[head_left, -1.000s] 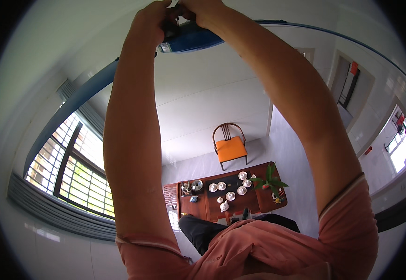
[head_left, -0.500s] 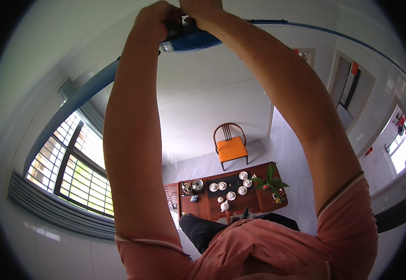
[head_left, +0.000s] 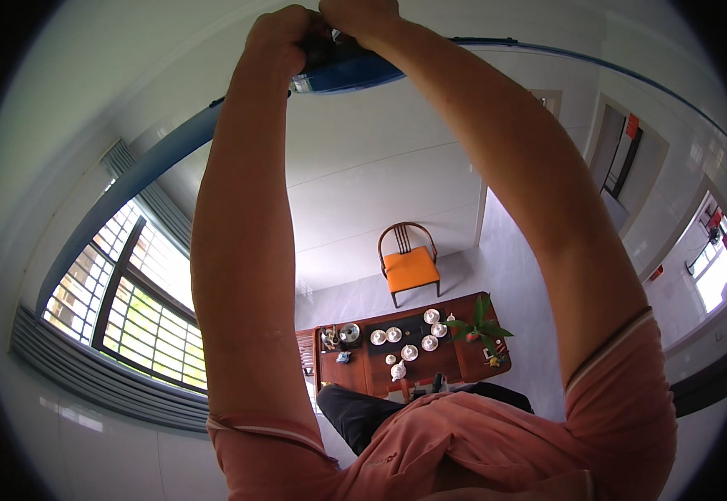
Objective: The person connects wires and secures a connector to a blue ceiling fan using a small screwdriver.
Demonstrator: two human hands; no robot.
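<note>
Two-handed overhead work at the top of the frame, left of centre. Left hand [head_left: 278,37] and right hand [head_left: 362,18] close together at a dark fitting [head_left: 320,50], largely covered from view; directly below in the frame, a blue curved panel [head_left: 351,75], with a broad blue band [head_left: 134,175] sweeping down toward the left side and a thin blue strip [head_left: 605,63] arching off to the upper right. Fingers of the left hand bent inward over the fitting, tips out of sight; fingers of the right hand bent likewise, partly cut off by the upper edge. Cannot tell whether pinching a small part or merely pressing. Step in hand, by judgement: handling or adjusting of the fitting, apparently unfinished, given both hands at the same spot. Called for next, by judgement: steady support from one hand, with small, controlled finger movements from the other, and no release until secure. At lower centre, well apart from the work: a reddish-brown table [head_left: 474,363] bearing white tea ware [head_left: 410,352] and a green plant [head_left: 482,324]; just above, an orange-seated chair [head_left: 411,269].
</note>
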